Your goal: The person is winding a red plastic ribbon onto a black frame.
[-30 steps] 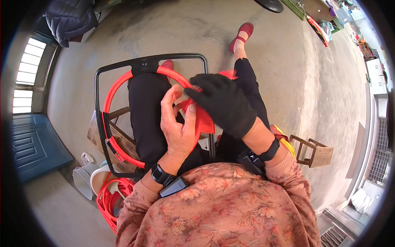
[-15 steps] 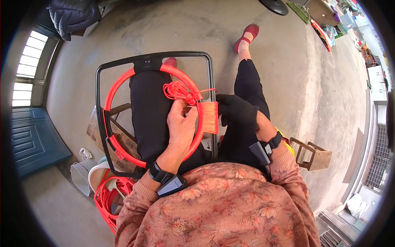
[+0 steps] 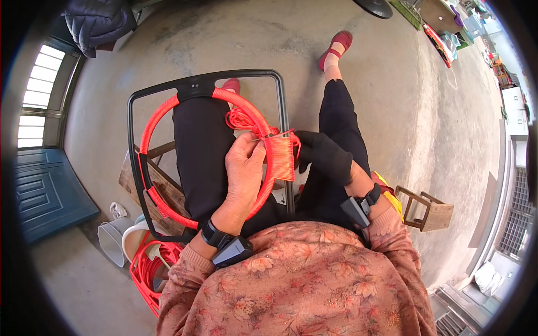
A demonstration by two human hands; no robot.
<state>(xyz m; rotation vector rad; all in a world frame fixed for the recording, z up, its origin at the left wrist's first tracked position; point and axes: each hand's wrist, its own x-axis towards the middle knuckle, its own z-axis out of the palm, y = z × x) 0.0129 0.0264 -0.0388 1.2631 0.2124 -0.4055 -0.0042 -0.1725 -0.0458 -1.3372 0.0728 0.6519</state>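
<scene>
Two hands meet either side of a red-wrapped ring

Far left, a tub (image 3: 129, 238) stands by the seat beside loose red cord (image 3: 147, 270), probably parked there for an easy reach. Next comes the black frame (image 3: 130, 123), laid across the left thigh (image 3: 200, 157), which seems to act as the prop, and inside it the red-wrapped ring (image 3: 149, 126). Now the bare left hand (image 3: 242, 171): thumb and fingertips pinched on a red cord bundle (image 3: 240, 119) at the ring's inner edge, likely to keep the strand taut. Right beside it sits the wound band (image 3: 282, 158), spanning ring and frame bar. Then the gloved right hand (image 3: 324, 158), fingers curled outside that bar, a cord loop at the tips; gripping or not, I can't tell. The glove may spare the skin from rubbing.
</scene>
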